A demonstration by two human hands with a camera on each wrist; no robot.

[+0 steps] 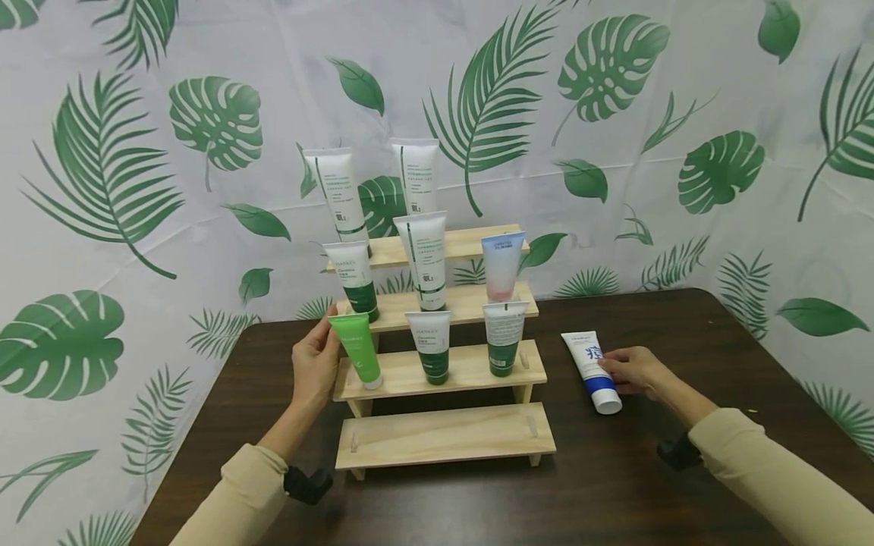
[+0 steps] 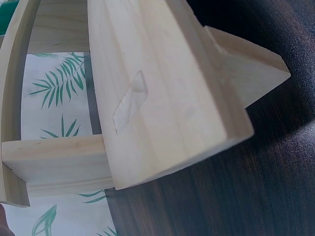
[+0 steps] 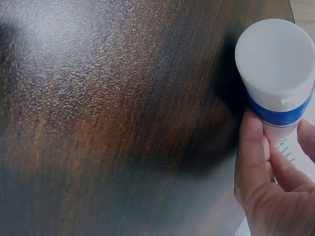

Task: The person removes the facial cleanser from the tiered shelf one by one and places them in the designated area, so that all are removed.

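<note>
A wooden tiered stand stands on the table, with several squeeze tubes upright on its upper steps. My left hand holds the stand's left side, its fingers partly hidden beside a green tube. In the left wrist view the stand's lowest step fills the middle, and only a bit of finger shows at the left edge. On the right, my right hand pinches a white squeeze tube with a blue band, cap toward me. Its white cap is close up in the right wrist view.
White-and-green tubes stand on several steps, and a blue-and-pink tube is at the right end of one. The dark table surrounds the stand. A leaf-patterned cloth hangs behind it.
</note>
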